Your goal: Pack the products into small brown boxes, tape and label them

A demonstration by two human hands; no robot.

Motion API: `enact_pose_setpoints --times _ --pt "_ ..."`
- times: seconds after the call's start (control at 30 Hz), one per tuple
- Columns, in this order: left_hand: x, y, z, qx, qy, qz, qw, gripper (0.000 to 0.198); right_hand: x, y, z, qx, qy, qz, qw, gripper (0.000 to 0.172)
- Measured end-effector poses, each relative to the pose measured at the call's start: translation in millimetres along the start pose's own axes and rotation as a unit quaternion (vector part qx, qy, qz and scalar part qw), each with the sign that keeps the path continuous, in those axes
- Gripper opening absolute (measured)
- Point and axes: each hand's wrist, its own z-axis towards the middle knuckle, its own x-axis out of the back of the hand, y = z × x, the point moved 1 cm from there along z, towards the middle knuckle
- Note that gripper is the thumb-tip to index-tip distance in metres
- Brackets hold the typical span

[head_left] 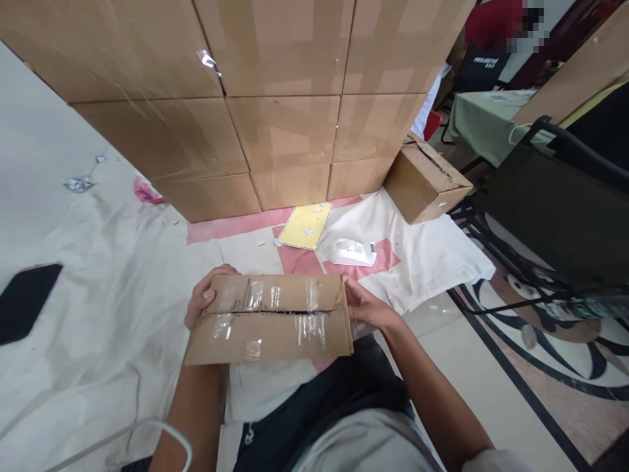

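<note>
Two ends of the taped cardboard box (275, 324), lower centre, are grasped by the fingers of my left hand (200, 300) and right hand (366, 305), presumably for balance; stacked cartons (285, 131) fill the upper centre, probably saving space.

Carton (272, 329) you hold: matt brown cardboard, ragged along the seam, crossed by glossy clear tape (254, 295). Stacked boxes (285, 131) ahead of you: smooth cardboard, shiny under broad tape bands (325, 42). Around you, white cloth (122, 314), dull and creased. White plastic-looking device (351, 254): smooth. Yellow sheet (302, 225): paper by its look, matt. Silver scrap (78, 184) to your left: crinkled, foil-bright. Pale floor (474, 373) to your right: smooth, faintly glossy.
</note>
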Motion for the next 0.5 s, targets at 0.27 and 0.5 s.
enact_pose_setpoints --times 0.27,0.5 --pt "-3.7 6.9 1.3 0.005 -0.003 0.002 1.000 0.046 -8.0 -1.1 -0.4 -0.026 0.018 -0.010 0.999 0.060" --pt "-3.0 6.1 5.9 0.001 0.001 -0.003 1.000 0.047 -13.9 -2.8 -7.3 -0.006 0.004 -0.065 0.998 0.079"
